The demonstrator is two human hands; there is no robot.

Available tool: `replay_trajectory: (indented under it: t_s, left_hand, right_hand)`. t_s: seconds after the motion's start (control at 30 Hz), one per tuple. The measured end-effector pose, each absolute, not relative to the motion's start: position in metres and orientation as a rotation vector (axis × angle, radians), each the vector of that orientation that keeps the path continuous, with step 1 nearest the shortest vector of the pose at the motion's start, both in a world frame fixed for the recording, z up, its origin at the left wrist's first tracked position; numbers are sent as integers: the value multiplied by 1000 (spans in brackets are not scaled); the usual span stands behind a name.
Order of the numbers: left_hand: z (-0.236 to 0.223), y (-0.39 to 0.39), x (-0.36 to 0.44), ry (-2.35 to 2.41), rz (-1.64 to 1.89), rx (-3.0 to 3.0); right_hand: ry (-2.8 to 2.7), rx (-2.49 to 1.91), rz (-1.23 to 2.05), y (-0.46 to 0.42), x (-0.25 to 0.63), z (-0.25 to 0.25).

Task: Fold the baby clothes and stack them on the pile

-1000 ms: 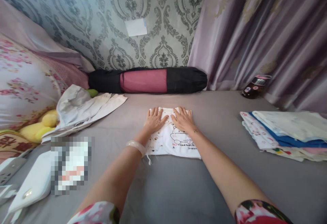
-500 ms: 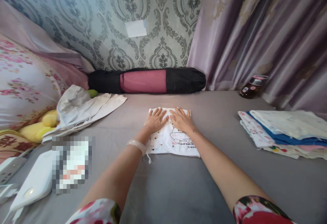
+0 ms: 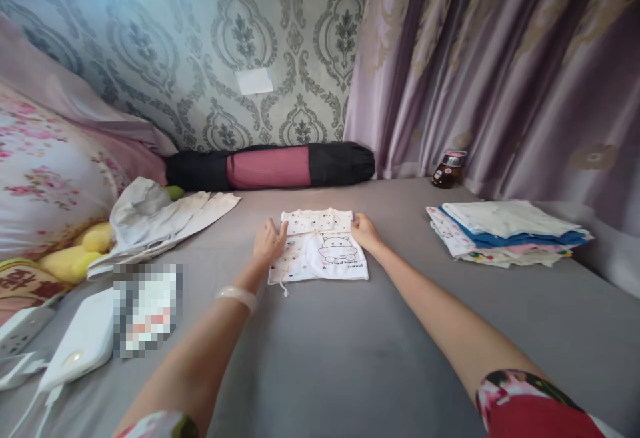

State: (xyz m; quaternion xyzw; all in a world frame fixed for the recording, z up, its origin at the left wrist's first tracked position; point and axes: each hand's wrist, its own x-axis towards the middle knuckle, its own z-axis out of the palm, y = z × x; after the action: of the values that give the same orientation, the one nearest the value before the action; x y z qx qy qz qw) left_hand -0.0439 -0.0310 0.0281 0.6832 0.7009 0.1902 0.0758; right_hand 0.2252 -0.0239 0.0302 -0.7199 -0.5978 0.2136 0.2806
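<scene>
A small white folded baby garment lies flat on the bed, with a cartoon animal, lettering, small speckles and a white drawstring at its lower left. Its far part is folded over into a speckled band. My left hand pinches the left edge near that fold, fingers curled. Opposite it, my right hand has its fingers closed on the right edge near the top corner. Fingertips of both hands are partly hidden.
Folded clothes are stacked at right, with a dark bottle behind. A black-and-pink rolled bag lies along the wall. At left are a pale cloth, a yellow plush, a white device and a power strip.
Both hands lay flat on the garment before; now they have moved apart to its two side edges, with fingers closed there. The view has shifted slightly to the right.
</scene>
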Motion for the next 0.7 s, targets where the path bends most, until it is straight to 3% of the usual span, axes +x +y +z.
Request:
replay_trajectory:
  t_s: [0.13, 0.43, 0.7]
  left_hand:
    - [42, -51, -59, 2201, 526, 1732]
    - [51, -107, -61, 1745, 608, 1377]
    - [55, -139, -79, 1350, 730, 1543]
  right_hand:
    - [-1490, -1979, 727, -55, 240, 28]
    - [-1765, -1751, 842, -121, 233, 40]
    - [-2072, -1552, 936, -139, 248, 43]
